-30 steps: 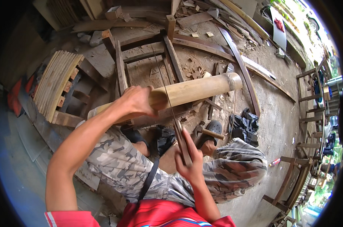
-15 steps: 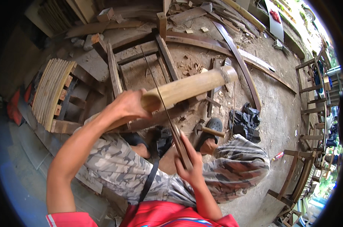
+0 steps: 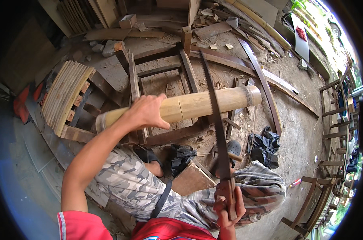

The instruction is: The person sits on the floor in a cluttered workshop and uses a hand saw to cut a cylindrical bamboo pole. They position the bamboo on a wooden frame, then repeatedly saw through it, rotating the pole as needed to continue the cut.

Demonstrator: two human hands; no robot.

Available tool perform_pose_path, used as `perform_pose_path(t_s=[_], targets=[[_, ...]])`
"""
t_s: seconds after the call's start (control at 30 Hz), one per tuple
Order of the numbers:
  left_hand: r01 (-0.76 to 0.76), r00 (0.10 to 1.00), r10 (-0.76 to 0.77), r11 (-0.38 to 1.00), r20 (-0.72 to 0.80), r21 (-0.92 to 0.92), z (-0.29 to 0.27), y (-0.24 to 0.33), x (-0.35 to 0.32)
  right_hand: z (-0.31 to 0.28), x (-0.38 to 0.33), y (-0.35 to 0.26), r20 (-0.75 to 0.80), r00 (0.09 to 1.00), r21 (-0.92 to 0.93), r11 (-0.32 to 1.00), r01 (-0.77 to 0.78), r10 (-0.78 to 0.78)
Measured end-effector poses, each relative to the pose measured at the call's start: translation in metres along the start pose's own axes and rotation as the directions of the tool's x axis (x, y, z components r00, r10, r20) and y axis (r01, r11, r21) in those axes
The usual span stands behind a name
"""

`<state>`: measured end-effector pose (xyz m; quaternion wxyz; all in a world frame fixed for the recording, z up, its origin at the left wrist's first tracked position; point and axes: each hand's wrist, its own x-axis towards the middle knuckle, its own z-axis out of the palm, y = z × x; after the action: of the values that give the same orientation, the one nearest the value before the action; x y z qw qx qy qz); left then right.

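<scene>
Gripping a bamboo pole [image 3: 197, 105] mid-frame, left hand [image 3: 147, 112] wraps tight around it, left of centre. Right hand [image 3: 228, 208], bottom centre, is closed on the handle of a saw [image 3: 215, 116]; blade runs up across the pole. Wooden frame [image 3: 161, 72] lies on dirt behind.

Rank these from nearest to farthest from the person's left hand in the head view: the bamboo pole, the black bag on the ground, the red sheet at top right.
1. Bamboo pole: under the left hand itself.
2. Black bag: on the ground, lower right.
3. Red sheet: far top right.
</scene>
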<state>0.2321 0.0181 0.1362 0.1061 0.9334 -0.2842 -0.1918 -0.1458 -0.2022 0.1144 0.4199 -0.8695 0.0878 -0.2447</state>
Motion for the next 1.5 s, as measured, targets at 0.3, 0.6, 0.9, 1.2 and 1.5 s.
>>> perform_pose_path(t_s=[0.3, 0.6, 0.9, 1.2, 1.5], targets=[[0.019, 0.99, -0.005, 0.996, -0.14, 0.092, -0.004, -0.049, 0.03, 0.01, 0.021, 0.013, 0.069, 0.973, 0.262, 0.937, -0.232, 0.222], [0.007, 0.977, 0.025, 0.989, -0.213, 0.147, 0.061, -0.08, 0.042, 0.048, 0.039, 0.013, 0.169, 0.976, 0.214, 0.961, -0.173, 0.138], [0.049, 0.998, -0.041, 0.972, -0.039, 0.231, 0.049, -0.062, 0.046, 0.068, 0.046, 0.009, 0.253, 0.966, 0.145, 0.985, -0.089, 0.05], [0.028, 0.999, -0.019, 0.972, -0.041, 0.233, 0.054, -0.06, 0.046, 0.065, 0.036, 0.02, 0.232, 0.972, 0.152, 0.987, -0.062, 0.025], [0.011, 0.998, -0.026, 0.974, 0.065, 0.225, 0.044, -0.053, 0.049, 0.061, 0.025, 0.024, 0.212, 0.974, 0.198, 0.972, -0.123, 0.08]])
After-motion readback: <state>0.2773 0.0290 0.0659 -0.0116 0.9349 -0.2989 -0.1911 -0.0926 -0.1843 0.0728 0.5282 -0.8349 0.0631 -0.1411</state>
